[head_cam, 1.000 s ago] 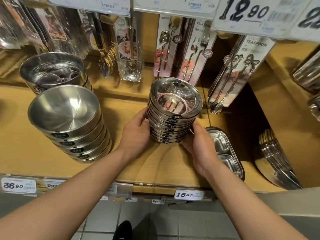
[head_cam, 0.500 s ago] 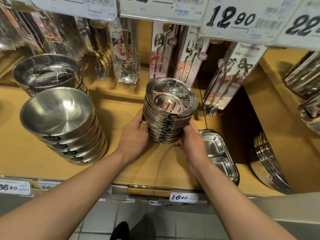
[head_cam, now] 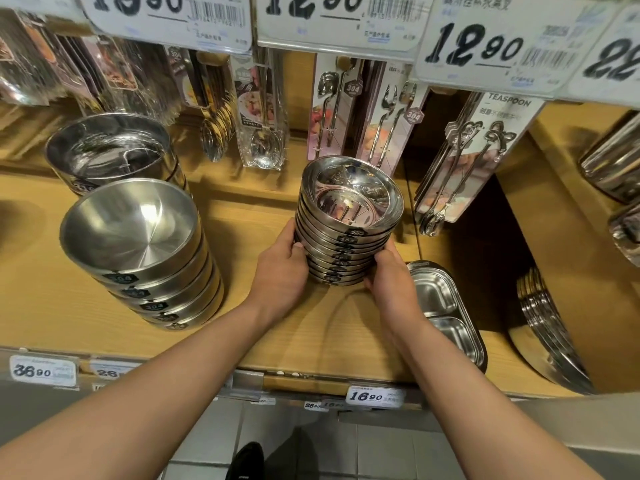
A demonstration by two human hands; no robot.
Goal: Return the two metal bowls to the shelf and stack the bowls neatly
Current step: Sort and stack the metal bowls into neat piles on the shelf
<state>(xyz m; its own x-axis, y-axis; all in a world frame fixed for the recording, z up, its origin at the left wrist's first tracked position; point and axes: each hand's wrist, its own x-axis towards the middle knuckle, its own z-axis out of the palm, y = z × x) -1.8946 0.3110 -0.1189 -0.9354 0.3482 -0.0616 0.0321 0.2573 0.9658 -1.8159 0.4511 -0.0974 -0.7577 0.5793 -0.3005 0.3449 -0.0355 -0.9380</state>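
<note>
Bowl stack (head_cam: 348, 233) on shelf (head_cam: 242, 327) gripped by left hand (head_cam: 282, 271) and right hand (head_cam: 393, 284), fingers curled round sides. Step judged: neatening. Next: rims to be aligned.

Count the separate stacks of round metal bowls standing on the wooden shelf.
3: a small-bowl stack between both hands, a wide-bowl stack at left, and a deeper stack behind it. Blurred items at right may hide more.

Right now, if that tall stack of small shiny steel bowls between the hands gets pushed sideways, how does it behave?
The tall stack of small shiny steel bowls already leans, so it probably tips or shears. Polished metal likely slides easily on the wooden shelf. Both hands bracing it suggests instability.
</note>
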